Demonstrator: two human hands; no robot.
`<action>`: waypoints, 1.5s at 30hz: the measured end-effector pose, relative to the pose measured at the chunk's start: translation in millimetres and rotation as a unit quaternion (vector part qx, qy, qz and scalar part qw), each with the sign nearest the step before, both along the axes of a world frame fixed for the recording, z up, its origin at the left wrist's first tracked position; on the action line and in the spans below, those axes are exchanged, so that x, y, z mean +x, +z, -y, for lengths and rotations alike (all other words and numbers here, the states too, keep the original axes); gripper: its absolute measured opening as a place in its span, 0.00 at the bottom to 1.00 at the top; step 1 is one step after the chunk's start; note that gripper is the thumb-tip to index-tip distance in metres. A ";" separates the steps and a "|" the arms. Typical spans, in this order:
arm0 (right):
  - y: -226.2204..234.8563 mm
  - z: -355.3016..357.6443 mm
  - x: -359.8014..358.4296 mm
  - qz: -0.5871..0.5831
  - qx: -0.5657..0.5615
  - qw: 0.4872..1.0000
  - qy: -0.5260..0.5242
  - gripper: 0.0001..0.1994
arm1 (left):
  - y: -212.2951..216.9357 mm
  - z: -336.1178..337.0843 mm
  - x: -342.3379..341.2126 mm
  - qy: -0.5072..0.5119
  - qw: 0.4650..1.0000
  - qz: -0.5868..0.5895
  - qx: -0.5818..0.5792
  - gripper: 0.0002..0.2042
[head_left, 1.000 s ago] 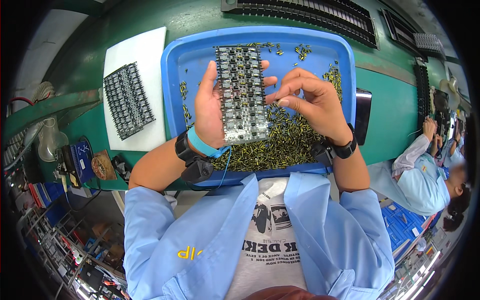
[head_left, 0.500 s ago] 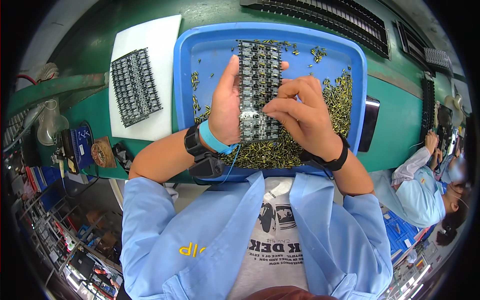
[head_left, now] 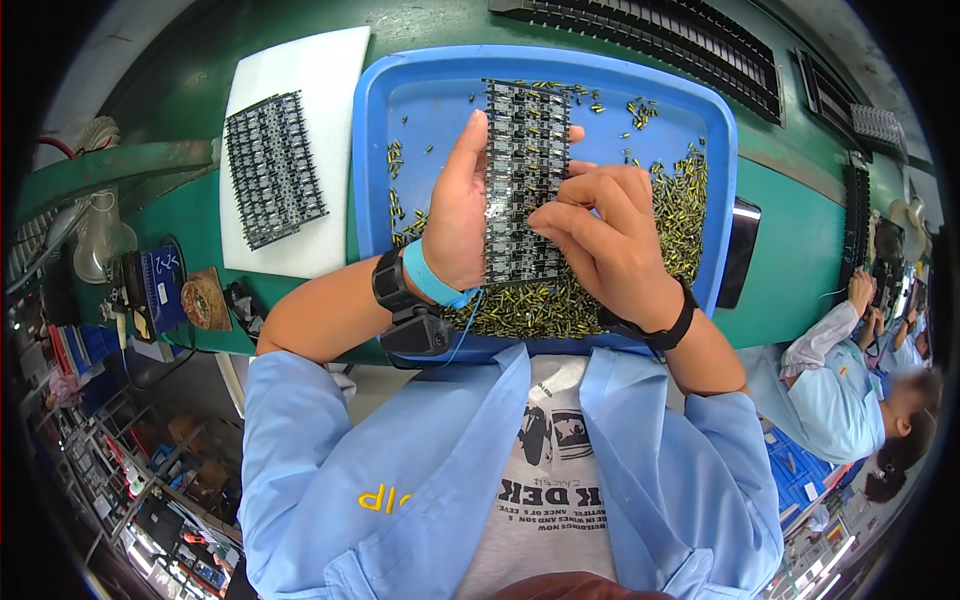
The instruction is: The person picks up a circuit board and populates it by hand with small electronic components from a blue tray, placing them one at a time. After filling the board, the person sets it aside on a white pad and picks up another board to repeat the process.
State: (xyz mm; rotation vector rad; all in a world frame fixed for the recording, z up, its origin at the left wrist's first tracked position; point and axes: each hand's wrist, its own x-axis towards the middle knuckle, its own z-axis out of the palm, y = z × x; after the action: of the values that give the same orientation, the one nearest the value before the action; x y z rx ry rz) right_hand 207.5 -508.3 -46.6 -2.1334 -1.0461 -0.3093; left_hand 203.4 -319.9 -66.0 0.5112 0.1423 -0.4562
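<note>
My left hand [head_left: 458, 215] grips a long black circuit board panel [head_left: 524, 150] upright by its left edge, over a blue tray [head_left: 420, 100]. The fingertips of my right hand [head_left: 598, 235] pinch against the panel's lower right face; whether a small part sits between them is hidden. A heap of small yellow-and-black components [head_left: 675, 215] fills the tray's right and near side. A blue wrist strap with a black clip is on my left wrist, a black band on my right.
A second black circuit board panel [head_left: 272, 168] lies on a white sheet [head_left: 300, 60] left of the tray. Black component racks [head_left: 640, 35] line the far edge of the green bench. A black device [head_left: 738, 255] sits right of the tray. A co-worker [head_left: 850, 385] works at the right.
My right hand has slid left from the component heap onto the panel's face. The left hand keeps holding the panel in the same pose.
</note>
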 end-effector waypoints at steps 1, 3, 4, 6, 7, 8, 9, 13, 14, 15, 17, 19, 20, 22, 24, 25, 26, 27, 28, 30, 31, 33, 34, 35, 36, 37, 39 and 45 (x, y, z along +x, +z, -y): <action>0.8 0.1 0.0 0.012 -0.006 1.000 0.002 0.14 | 0.8 0.8 -0.1 0.004 1.000 -0.003 0.019 0.35; 2.6 -0.2 -1.3 0.023 -0.011 1.000 0.003 0.15 | 0.8 4.3 -0.6 0.013 1.000 -0.006 0.017 0.35; 4.1 -0.7 -3.8 0.043 -0.032 0.999 0.006 0.15 | 0.6 6.1 -0.8 0.023 1.000 -0.008 0.016 0.35; 6.6 -1.1 -7.4 0.084 -0.074 0.994 0.012 0.15 | 0.5 6.9 -0.9 0.033 0.999 -0.010 0.014 0.34; 5.8 -0.5 -6.7 0.084 -0.074 0.994 0.011 0.15 | 0.2 6.5 -0.7 0.033 0.999 -0.012 0.013 0.34; 3.6 1.0 -5.4 0.086 -0.070 0.994 0.016 0.15 | -0.2 5.9 -0.4 0.032 0.999 -0.015 0.011 0.34; 1.4 2.7 -4.1 0.089 -0.066 0.994 0.020 0.15 | -0.6 5.3 0.0 0.031 0.999 -0.017 0.009 0.34; 5.0 5.4 -4.9 0.089 -0.054 0.994 0.028 0.15 | -3.3 -0.1 0.6 0.027 0.996 -0.045 -0.069 0.35; 6.0 6.0 -5.0 0.088 -0.050 0.994 0.028 0.15 | -4.1 -0.8 0.8 0.028 0.996 -0.045 -0.068 0.35; 6.3 6.7 -4.6 0.088 -0.050 0.995 0.027 0.15 | -4.9 -1.0 1.3 0.025 0.996 -0.046 -0.070 0.35; 6.6 8.4 -4.0 0.088 -0.056 0.994 0.026 0.16 | -5.0 -1.0 2.5 0.018 0.996 -0.050 -0.074 0.36; 6.6 13.2 -2.2 0.088 -0.059 0.994 0.024 0.16 | -3.0 -1.1 3.1 0.016 0.995 -0.046 -0.089 0.37; 6.4 18.2 0.7 0.030 -0.014 0.999 0.003 0.16 | -1.1 -2.0 3.6 0.015 0.994 -0.042 -0.104 0.37; 5.3 29.0 8.1 -0.088 0.076 0.993 -0.036 0.14 | -0.7 -4.8 4.4 0.015 0.992 -0.037 -0.120 0.37; 4.4 35.9 21.5 -0.156 0.045 0.982 -0.093 0.11 | -3.6 -11.1 6.1 -0.001 0.986 -0.019 -0.164 0.38; 4.2 37.5 26.1 -0.223 0.014 0.963 -0.152 0.09 | -4.2 -12.1 7.5 -0.012 0.982 -0.009 -0.186 0.39; 1.8 38.2 26.9 -0.223 0.014 0.962 -0.154 0.09 | -3.6 -10.7 7.8 -0.014 0.982 -0.010 -0.186 0.39; -3.0 38.8 26.3 -0.219 -0.041 0.967 -0.125 0.08 | -2.1 -8.2 7.4 0.001 0.985 -0.020 -0.172 0.39; -8.6 39.2 25.2 -0.214 -0.096 0.968 -0.095 0.07 | -0.7 -5.9 7.0 0.016 0.987 -0.030 -0.158 0.39; -15.7 39.1 24.2 -0.208 -0.150 0.964 -0.065 0.06 | -0.3 -4.4 7.3 0.031 0.988 -0.041 -0.143 0.39; -18.2 37.7 24.1 -0.192 -0.158 0.967 -0.055 0.06 | -1.2 -4.4 7.5 0.029 0.987 -0.040 -0.150 0.39; -22.0 34.7 23.4 -0.158 -0.173 0.972 -0.034 0.07 | -3.0 -4.6 7.4 0.027 0.986 -0.037 -0.163 0.39; -22.9 34.1 21.3 -0.158 -0.173 0.972 -0.034 0.07 | -3.5 -3.8 7.2 0.027 0.986 -0.037 -0.163 0.39; -23.7 32.7 18.2 -0.145 -0.178 0.973 -0.034 0.07 | -3.9 -2.8 6.7 0.027 0.986 -0.037 -0.158 0.39; -24.0 31.7 15.2 -0.132 -0.184 0.973 -0.034 0.08 | -4.2 -1.8 6.4 0.027 0.987 -0.037 -0.154 0.38; -24.3 30.9 14.0 -0.119 -0.189 0.974 -0.034 0.08 | -4.3 -1.6 6.3 0.026 0.988 -0.037 -0.150 0.38; -25.1 31.7 15.0 -0.124 -0.183 0.975 -0.033 0.08 | -4.0 -2.9 6.5 0.029 0.989 -0.034 -0.141 0.38; -3.4 30.6 15.0 -0.287 -0.053 0.951 -0.100 0.05 | -5.4 -3.2 6.6 0.037 0.990 -0.028 -0.130 0.38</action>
State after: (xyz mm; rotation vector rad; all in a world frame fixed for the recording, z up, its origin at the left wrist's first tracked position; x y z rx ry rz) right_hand 222.6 -538.8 -50.0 -2.2265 -0.5189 0.2732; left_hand 210.0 -316.6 -71.4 0.2362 0.1535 -0.4097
